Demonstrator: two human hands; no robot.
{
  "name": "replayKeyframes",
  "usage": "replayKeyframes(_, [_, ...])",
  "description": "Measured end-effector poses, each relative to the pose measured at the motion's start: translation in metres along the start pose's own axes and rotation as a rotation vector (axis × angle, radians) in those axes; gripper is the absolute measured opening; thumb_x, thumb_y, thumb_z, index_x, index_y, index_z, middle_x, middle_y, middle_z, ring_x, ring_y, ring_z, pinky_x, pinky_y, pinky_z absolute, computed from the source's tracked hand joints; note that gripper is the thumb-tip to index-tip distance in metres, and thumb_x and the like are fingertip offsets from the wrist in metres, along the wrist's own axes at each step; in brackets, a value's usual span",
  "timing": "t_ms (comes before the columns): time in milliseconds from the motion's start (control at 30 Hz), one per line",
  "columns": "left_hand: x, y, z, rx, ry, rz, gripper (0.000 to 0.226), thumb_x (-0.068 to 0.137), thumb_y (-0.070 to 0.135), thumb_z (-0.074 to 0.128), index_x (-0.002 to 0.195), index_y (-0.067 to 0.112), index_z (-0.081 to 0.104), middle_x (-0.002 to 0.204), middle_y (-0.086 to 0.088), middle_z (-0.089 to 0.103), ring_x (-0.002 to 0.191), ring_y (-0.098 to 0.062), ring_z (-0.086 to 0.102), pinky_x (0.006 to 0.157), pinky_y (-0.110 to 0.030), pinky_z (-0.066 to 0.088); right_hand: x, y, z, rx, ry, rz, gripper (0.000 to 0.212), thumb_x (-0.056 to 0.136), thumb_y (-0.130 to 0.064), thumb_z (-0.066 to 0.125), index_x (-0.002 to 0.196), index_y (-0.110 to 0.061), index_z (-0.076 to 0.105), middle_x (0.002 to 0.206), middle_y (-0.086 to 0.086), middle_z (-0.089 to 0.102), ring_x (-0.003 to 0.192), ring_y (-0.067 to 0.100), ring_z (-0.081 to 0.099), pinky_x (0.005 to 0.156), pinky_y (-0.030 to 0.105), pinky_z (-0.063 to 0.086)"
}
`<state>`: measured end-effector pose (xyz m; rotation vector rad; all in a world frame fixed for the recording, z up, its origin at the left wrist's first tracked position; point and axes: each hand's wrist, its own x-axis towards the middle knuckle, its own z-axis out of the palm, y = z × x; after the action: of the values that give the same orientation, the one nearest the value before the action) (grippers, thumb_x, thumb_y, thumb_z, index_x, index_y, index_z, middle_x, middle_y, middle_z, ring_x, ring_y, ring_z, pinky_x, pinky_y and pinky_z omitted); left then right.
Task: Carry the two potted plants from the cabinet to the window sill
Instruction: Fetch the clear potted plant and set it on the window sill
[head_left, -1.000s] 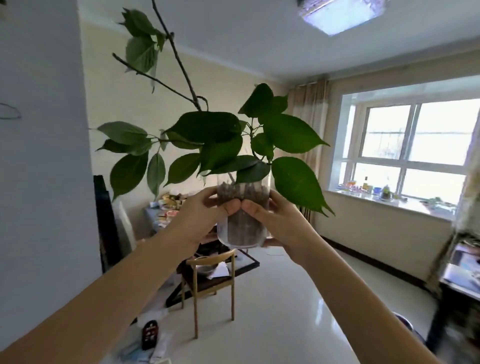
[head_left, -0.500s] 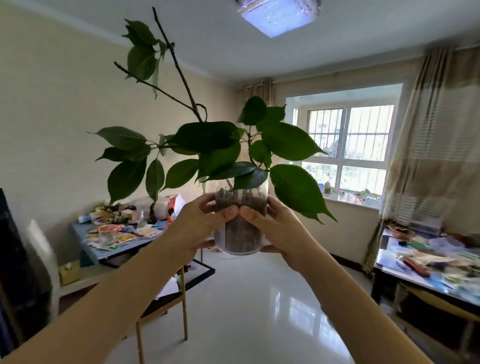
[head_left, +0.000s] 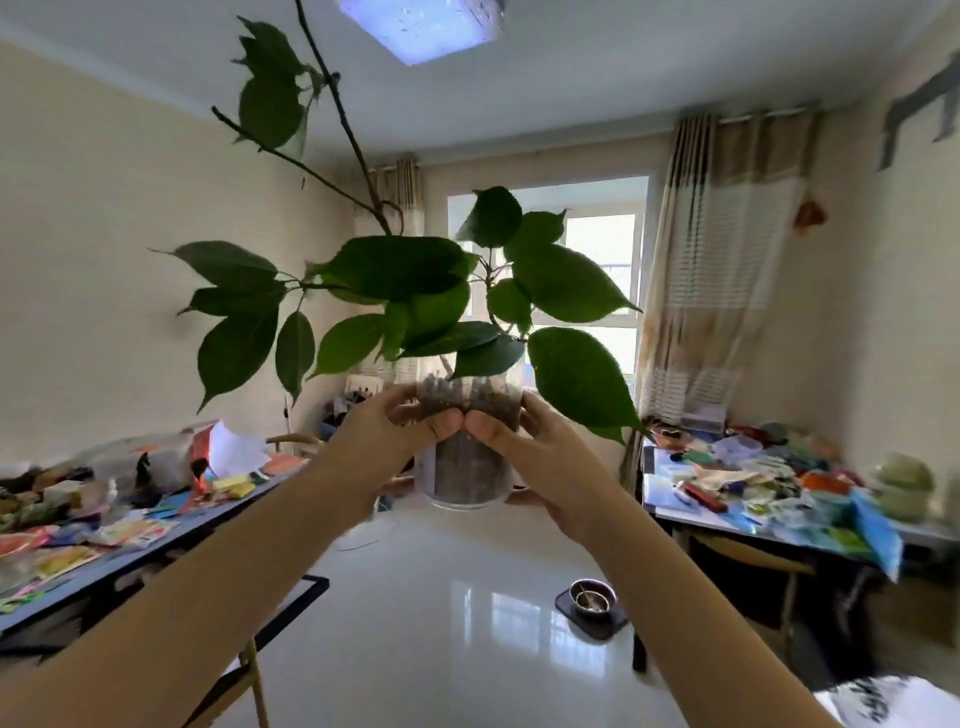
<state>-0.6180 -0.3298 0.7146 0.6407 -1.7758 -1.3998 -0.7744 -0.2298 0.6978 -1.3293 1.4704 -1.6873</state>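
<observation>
**Plant held up mid-room, facing the window**

Glossy white floor (head_left: 441, 623) runs down the middle of the room toward a bright window (head_left: 597, 270) in the far wall, with striped curtains (head_left: 722, 270) hanging to its right. Cluttered desk (head_left: 104, 525) along the left wall, covered in packets and papers; a second cluttered desk (head_left: 769, 493) on the right. Small metal bowl (head_left: 592, 597) sits on a dark mat on the floor near the right desk. Square ceiling light (head_left: 421, 26) overhead. Cream walls.

Potted plant (head_left: 415, 291) is in the air, centre frame, well above the floor and between the two desks, in line with the window. Its clear pot (head_left: 467, 467) stands upright, soil visible through the wall. Long axis vertical: the bare main stem rises from the pot and leans up-left toward the ceiling; big green leaves spread left and right.

Left hand (head_left: 384, 441) and right hand (head_left: 535, 452) both grasp the pot, one on each side, fingers wrapped round it, thumbs meeting at the front just below the rim. Both arms stretched forward.
</observation>
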Motion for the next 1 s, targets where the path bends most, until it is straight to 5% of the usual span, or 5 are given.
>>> replayKeyframes(133, [0.038, -0.004, 0.019, -0.055, -0.072, -0.014, 0.043, 0.088, 0.022, 0.076, 0.129, 0.021, 0.063, 0.128, -0.003, 0.069, 0.120, -0.032, 0.064, 0.088, -0.058, 0.059, 0.027, 0.009, -0.023, -0.021, 0.074, 0.013, 0.071, 0.062, -0.059, 0.082, 0.125, -0.031, 0.064, 0.125, -0.008, 0.067, 0.116, 0.023, 0.064, 0.093, 0.051, 0.059])
replayKeyframes(333, [0.100, -0.017, 0.062, -0.081, -0.101, -0.006, 0.039, 0.090, 0.022, 0.073, 0.128, 0.022, 0.063, 0.126, 0.002, 0.069, 0.113, -0.022, 0.066, 0.056, -0.030, 0.062, 0.075, 0.027, -0.076, -0.002, 0.088, 0.011, 0.048, 0.080, -0.039, 0.080, 0.123, -0.028, 0.064, 0.117, -0.013, 0.067, 0.106, 0.014, 0.065, 0.089, 0.048, 0.060])
replayKeyframes(467, [0.149, -0.023, 0.090, -0.043, -0.101, 0.010, 0.042, 0.088, 0.028, 0.074, 0.129, 0.026, 0.063, 0.127, 0.007, 0.068, 0.113, -0.017, 0.064, 0.061, -0.032, 0.059, 0.112, 0.040, -0.113, 0.002, 0.121, -0.035, 0.030, 0.080, -0.034, 0.081, 0.106, -0.033, 0.067, 0.109, -0.014, 0.070, 0.099, 0.009, 0.067, 0.088, 0.043, 0.061])
replayKeyframes(700, [0.228, -0.045, 0.125, -0.052, -0.074, 0.004, 0.041, 0.088, 0.029, 0.074, 0.127, 0.028, 0.063, 0.123, 0.009, 0.067, 0.112, -0.014, 0.062, 0.059, -0.031, 0.058, 0.177, 0.064, -0.160, -0.011, 0.106, 0.001, 0.045, 0.080, -0.039, 0.080, 0.121, -0.030, 0.065, 0.107, -0.019, 0.068, 0.092, 0.005, 0.065, 0.069, 0.033, 0.061])
replayKeyframes(1000, [0.340, -0.079, 0.119, -0.053, -0.096, 0.013, 0.045, 0.085, 0.034, 0.077, 0.127, 0.029, 0.064, 0.123, 0.008, 0.070, 0.117, -0.019, 0.062, 0.080, -0.043, 0.058, 0.276, 0.097, -0.174, -0.071, 0.148, 0.026, 0.057, 0.077, -0.046, 0.081, 0.128, -0.030, 0.063, 0.117, -0.012, 0.068, 0.097, 0.011, 0.067, 0.071, 0.039, 0.062])
